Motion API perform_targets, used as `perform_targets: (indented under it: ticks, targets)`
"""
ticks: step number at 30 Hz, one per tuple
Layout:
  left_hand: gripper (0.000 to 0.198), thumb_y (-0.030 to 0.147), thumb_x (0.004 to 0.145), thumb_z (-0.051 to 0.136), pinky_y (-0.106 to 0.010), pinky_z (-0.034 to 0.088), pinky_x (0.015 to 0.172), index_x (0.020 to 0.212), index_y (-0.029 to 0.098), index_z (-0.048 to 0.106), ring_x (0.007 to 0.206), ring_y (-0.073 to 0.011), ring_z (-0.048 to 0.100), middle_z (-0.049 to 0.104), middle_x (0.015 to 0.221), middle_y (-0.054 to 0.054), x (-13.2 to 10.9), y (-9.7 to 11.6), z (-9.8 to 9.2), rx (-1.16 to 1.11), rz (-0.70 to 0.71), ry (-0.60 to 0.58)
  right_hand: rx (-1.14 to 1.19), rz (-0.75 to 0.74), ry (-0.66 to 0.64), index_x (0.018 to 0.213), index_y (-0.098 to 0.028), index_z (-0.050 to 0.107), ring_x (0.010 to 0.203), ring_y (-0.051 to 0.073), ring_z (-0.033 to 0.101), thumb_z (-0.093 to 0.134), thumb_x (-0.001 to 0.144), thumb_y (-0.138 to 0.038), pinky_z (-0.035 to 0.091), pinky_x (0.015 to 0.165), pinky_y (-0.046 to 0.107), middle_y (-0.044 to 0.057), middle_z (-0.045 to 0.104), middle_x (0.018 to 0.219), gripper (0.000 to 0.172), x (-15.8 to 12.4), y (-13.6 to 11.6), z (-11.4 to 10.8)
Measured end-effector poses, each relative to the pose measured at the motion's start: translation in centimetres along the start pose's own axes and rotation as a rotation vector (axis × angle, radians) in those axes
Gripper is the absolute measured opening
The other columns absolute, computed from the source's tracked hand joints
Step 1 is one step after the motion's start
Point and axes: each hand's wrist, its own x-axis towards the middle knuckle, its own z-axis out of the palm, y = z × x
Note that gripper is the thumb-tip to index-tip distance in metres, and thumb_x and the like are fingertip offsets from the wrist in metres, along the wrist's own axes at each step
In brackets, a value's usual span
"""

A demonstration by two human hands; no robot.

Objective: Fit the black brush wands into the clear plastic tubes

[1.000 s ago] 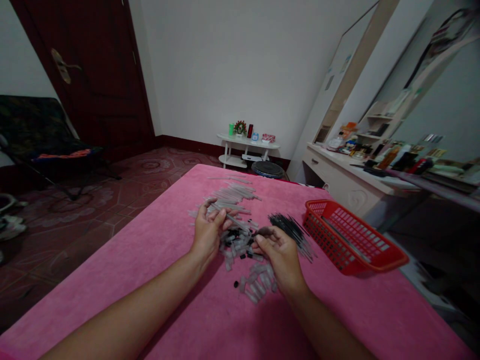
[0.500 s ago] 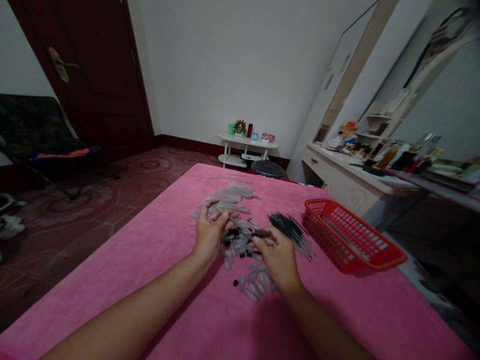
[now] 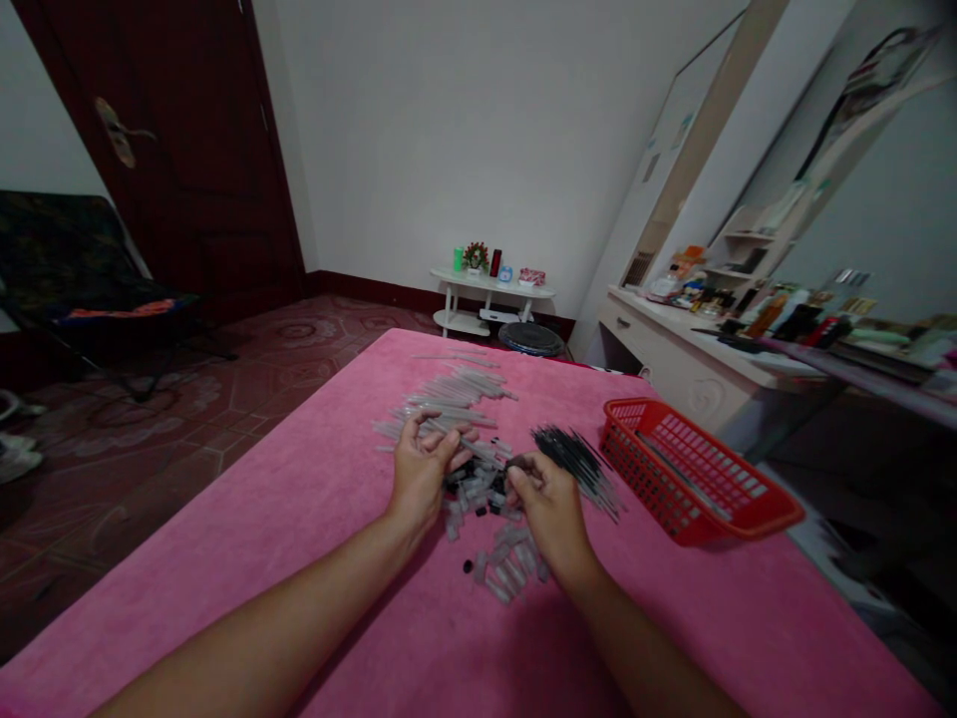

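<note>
My left hand [image 3: 420, 467] is closed around a clear pen barrel [image 3: 484, 455], which points right toward the other hand. Thumb and fingers of my right hand [image 3: 551, 504] pinch a small black piece [image 3: 512, 466] at or close to the barrel's end; whether the two touch I cannot tell. Under both hands lies a pile of clear caps [image 3: 473, 496] mixed with small black parts [image 3: 480, 512]. More clear caps [image 3: 509, 573] lie nearer to me. Beyond my left hand is a spread of clear barrels [image 3: 468, 384]. Dark pen refills [image 3: 574, 461] lie right of my right hand.
A pink cloth [image 3: 299, 558] covers the table. On its right side stands a red plastic basket [image 3: 699, 474] with a few thin rods inside. Behind are a small white stand [image 3: 489, 282] and a round black-topped stool [image 3: 530, 339]. A dresser [image 3: 688, 344] holds bottles at the right.
Both hands stay close together over the pile. The right hand's fingers have shifted slightly at the barrel's end, and the left hand has dipped a little. The whole view has moved slightly.
</note>
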Motion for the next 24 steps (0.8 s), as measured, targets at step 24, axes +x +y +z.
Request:
perform_targets:
  ticks: [24]
  targets:
    - [0.055, 0.033, 0.079, 0.061, -0.018, 0.047, 0.045, 0.131, 0.023, 0.045, 0.058, -0.0116, 0.058, 0.065, 0.087, -0.005, 1.8, 2.7, -1.0, 0.305, 0.233, -0.07, -0.636, -0.221, -0.071, 0.082, -0.02, 0.069, 0.071, 0.016, 0.057, 0.059, 0.074, -0.018, 0.041, 0.064, 0.026, 0.002, 0.065, 0.078, 0.013, 0.8, 0.7, -1.6]
